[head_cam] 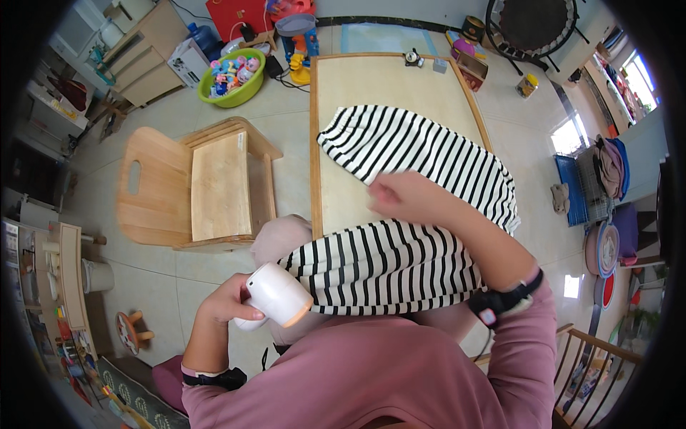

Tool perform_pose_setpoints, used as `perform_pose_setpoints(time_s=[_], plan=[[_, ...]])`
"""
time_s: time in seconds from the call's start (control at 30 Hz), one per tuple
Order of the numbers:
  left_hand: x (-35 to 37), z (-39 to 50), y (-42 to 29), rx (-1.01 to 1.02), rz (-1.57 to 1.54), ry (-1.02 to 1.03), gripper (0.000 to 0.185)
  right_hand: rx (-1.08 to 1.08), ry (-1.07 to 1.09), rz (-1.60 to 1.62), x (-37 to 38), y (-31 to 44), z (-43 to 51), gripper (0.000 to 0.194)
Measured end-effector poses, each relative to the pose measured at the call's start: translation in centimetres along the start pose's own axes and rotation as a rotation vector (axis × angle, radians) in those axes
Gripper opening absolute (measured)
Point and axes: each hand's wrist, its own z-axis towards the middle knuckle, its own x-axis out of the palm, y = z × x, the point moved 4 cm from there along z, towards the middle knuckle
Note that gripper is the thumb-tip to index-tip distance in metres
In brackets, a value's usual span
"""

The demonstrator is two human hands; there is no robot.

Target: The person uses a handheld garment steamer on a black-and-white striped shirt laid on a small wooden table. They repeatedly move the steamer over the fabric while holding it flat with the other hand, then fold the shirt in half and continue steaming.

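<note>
My left hand (230,300) grips a small white handheld appliance (278,295) with a peach-coloured rim, held over my lap at the left. A black-and-white striped pair of trousers (423,145) spreads in front of me. One leg lies on the low wooden-edged table (343,198); the other drapes across my lap. Between the two legs hovers my right hand (402,198), blurred, its fingers curled. Whether it holds anything cannot be made out.
Left of the table stands a small wooden chair (220,185). Beyond it sits a green basin (236,96) of toys. A wristwatch (412,58) and a small grey box (440,65) lie on the table's far end. A mini trampoline (530,27) leans at the back right.
</note>
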Motion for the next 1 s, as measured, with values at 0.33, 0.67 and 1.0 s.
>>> perform_pose_setpoints(time_s=[0.33,0.67,1.0], plan=[[-1.7,-4.4,0.9,0.041,0.134,-0.057,0.063,0.267,-0.34,-0.311,4.3,0.4,15.5,0.024],[-9.1,8.9,-8.7,0.329,-0.228,-0.259,0.071,-0.037,-0.57,-0.021,5.5,0.7,13.3,0.028],[-6.3,28.4,-16.5,0.094,0.296,-0.133,0.053,0.383,-0.805,-0.528,-5.6,-13.0,-0.7,0.016]])
